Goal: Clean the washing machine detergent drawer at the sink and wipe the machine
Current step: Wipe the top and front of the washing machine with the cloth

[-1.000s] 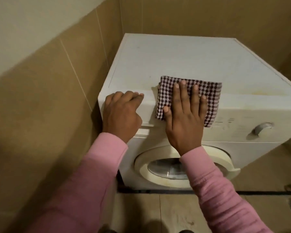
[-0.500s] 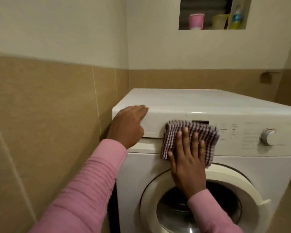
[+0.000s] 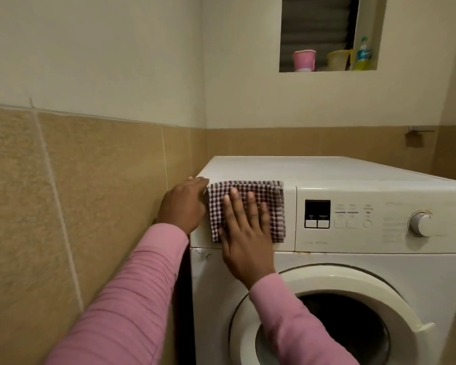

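Note:
A white front-loading washing machine (image 3: 353, 259) stands in the corner against tan tiled walls. Its detergent drawer front (image 3: 290, 222) is pushed in at the top left of the panel. A checked dark-and-white cloth (image 3: 271, 198) lies flat over that drawer front. My right hand (image 3: 245, 233) presses the cloth against it with straight, spread fingers. My left hand (image 3: 183, 204) rests on the machine's top left corner, fingers extended along the edge just left of the cloth. Both arms wear pink sleeves.
The control panel has a dark display (image 3: 317, 213), buttons and a round dial (image 3: 421, 223). The round door (image 3: 340, 325) sits below. A wall niche holds a pink cup (image 3: 304, 60), a yellow container (image 3: 338, 60) and a bottle (image 3: 362, 52). The tiled wall (image 3: 90, 206) is close on the left.
The view dropped from above the machine to face its front. My right hand slid the cloth left from the panel's middle onto the drawer front; my left hand stayed at the corner.

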